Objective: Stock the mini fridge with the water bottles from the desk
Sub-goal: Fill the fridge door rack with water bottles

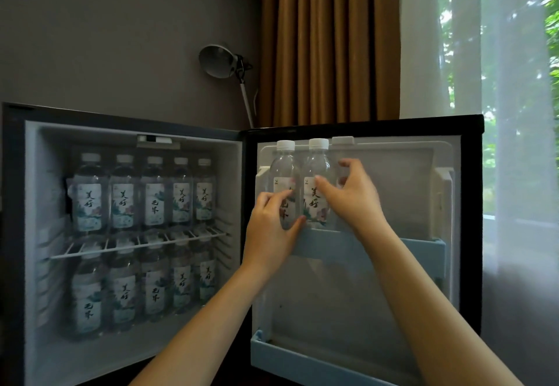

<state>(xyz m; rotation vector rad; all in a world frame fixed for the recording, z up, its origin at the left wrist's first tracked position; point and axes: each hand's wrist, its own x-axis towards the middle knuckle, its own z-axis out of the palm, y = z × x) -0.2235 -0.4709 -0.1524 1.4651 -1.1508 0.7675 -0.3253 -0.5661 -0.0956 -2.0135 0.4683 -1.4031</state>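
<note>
- Plastic water bottles (pixel 317 164): three stand on the door shelf (pixel 423 249).
- Left hand (pixel 272 228) fingers wrap the leftmost bottle (pixel 283 164); right hand (pixel 354 201) fingers curl round the third bottle (pixel 342 143).
- Step: likely aligning the row. Next: seat both upright, release.

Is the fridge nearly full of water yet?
Done: the top row and bottom row inside look full. In hand: the left hand grips the left door bottle, the right hand the third bottle. Left: space on the door shelf; the desk is out of view.
</note>
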